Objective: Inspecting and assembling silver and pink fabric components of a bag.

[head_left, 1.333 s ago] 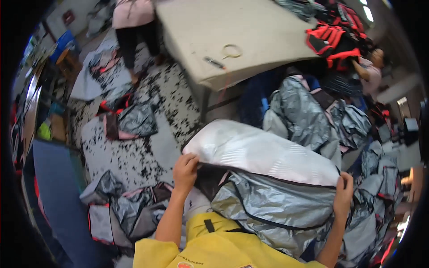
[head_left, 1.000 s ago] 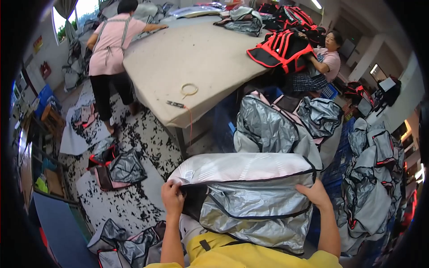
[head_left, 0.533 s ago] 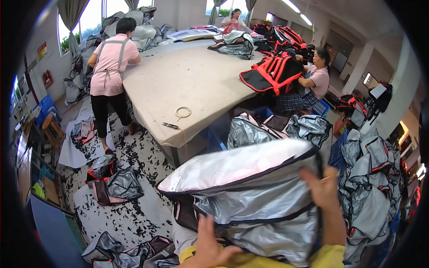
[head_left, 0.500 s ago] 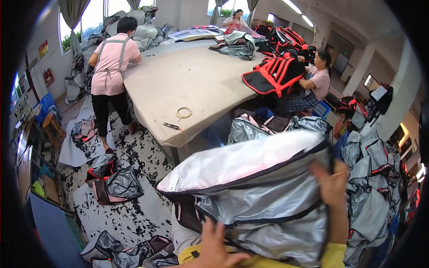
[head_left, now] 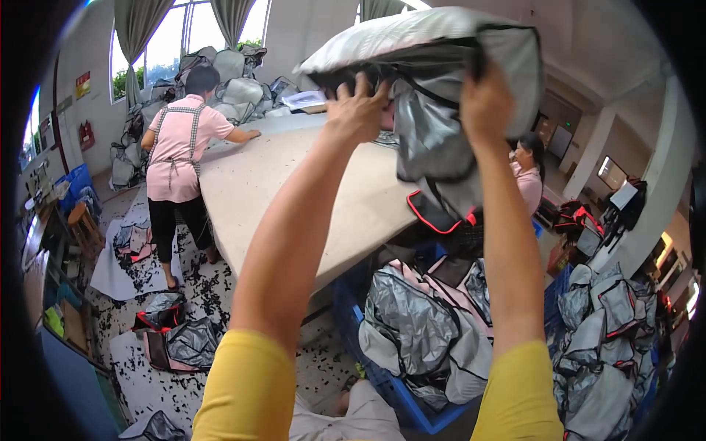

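A large silver-lined bag piece (head_left: 434, 110) with a whitish top and black edge trim is held up over the table, tilted, its loose silver panel hanging down. My right hand (head_left: 487, 103), blurred, is closed around its black-trimmed edge. My left hand (head_left: 357, 110) is raised at its dark lower edge, fingers spread against it. Both forearms reach up and forward, in yellow sleeves. Below my arms a blue crate (head_left: 390, 382) holds several silver and pink bag pieces (head_left: 419, 316).
A big cloth-covered table (head_left: 243, 176) lies ahead. One co-worker (head_left: 180, 140) stands at its left side, another (head_left: 528, 173) at the right. Bag piles stand by the windows (head_left: 235, 84) and at right (head_left: 603, 331). More pieces (head_left: 187, 338) and black scraps lie on the floor.
The bag piece has gone from in front of my body up and forward over the table, both arms now extended. The blue crate below has come into fuller view. The left co-worker's arm has stretched out.
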`<state>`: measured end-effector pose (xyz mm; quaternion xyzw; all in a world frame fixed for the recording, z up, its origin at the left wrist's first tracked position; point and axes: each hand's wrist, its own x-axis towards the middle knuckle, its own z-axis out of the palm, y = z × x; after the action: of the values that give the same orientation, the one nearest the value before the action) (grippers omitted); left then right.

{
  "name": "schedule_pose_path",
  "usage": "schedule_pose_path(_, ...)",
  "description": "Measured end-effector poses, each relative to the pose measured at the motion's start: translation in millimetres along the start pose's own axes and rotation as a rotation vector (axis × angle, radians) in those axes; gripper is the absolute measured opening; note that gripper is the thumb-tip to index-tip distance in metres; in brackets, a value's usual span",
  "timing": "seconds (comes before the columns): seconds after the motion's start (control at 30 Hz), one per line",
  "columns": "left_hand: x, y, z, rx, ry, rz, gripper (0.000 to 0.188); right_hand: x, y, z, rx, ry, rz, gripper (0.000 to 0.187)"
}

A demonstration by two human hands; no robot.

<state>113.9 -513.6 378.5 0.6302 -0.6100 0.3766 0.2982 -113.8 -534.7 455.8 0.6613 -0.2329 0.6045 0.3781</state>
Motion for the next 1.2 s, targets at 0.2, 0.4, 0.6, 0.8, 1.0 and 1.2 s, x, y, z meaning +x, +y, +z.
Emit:
schedule_pose_path(0.2,-189,-53,79,-0.244,-0.626,0.014,0.064,-108,34,152,0.066,-0.717,0.699,0.070)
schedule_pose_path(0.4,-463,-84,50,-0.321,-1.004,-0.289,0.072,-267,-2,46,0.451,-0.913,0.497,0.065)
schedule_pose_path(0.6,-657,-68,-48,-0.461,-1.108,-0.672,0.073,-368,-77,-222,0.315,-1.037,0.732,0.054)
schedule_pose_path(0.8,-738,-23,-60,-0.495,-0.990,-0.715,0.069,-431,-83,-419,-0.113,-0.961,0.909,0.047)
schedule_pose_path(1.0,-726,4,-69,-0.658,-0.888,-0.784,0.048,-436,-33,-463,-0.227,-0.845,1.166,0.045)
schedule_pose_path(1.2,-702,46,-82,-0.807,-0.870,-0.837,0.041,-455,12,-420,-0.264,-1.055,1.019,0.066)
